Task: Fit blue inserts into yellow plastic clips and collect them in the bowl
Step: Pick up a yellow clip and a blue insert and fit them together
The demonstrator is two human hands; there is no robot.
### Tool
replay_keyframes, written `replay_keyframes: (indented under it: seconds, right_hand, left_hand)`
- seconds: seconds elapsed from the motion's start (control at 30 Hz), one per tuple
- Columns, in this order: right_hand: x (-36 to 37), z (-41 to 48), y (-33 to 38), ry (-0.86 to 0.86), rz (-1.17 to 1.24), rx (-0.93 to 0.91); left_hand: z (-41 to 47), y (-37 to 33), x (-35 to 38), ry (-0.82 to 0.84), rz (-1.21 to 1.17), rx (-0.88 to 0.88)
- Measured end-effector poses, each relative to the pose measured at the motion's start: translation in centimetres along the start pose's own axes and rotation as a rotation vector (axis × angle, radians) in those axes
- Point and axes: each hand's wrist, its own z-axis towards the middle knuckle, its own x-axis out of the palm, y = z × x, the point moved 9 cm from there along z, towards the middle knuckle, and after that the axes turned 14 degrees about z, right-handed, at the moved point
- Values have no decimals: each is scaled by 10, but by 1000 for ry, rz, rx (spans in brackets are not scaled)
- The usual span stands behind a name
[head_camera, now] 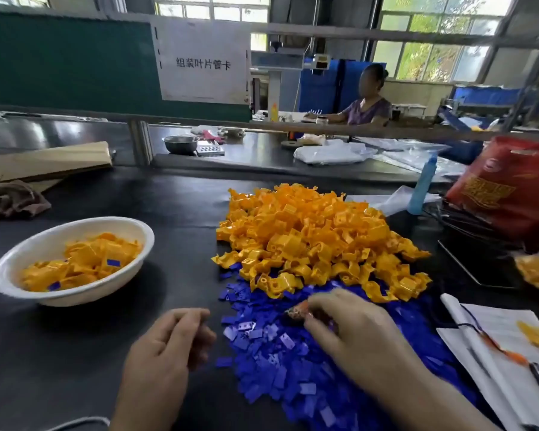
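Inserts point(271, 368) of blue plastic are spread in a flat drift just in front of the heap of yellow clips point(308, 237), touching it. This is presumably so that both parts can be reached together. The right hand point(349, 325) is lowered onto the drift with its fingers bent. Something orange and blurred shows at its tips, and whether anything is gripped cannot be told. The left hand point(168, 343), left of the heap's near edge, is loosely curled with nothing seen in it — judged ready for a clip. The bowl point(84, 298), well left of the heap on the worktop point(106, 353), already holds fitted clips.
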Motion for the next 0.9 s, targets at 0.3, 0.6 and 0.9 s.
replay_keyframes:
  seconds: [0.3, 0.6, 0.9]
  right_hand:
    - [81, 123, -43, 196, -461, 78]
    - [102, 138, -21, 123, -535, -118]
    - [34, 117, -36, -200, 54, -10]
  left_hand:
    - [-9, 16, 21, 198, 122, -110]
    - [-14, 38, 31, 236, 172, -133]
    - [-17, 39, 36, 258, 173, -110]
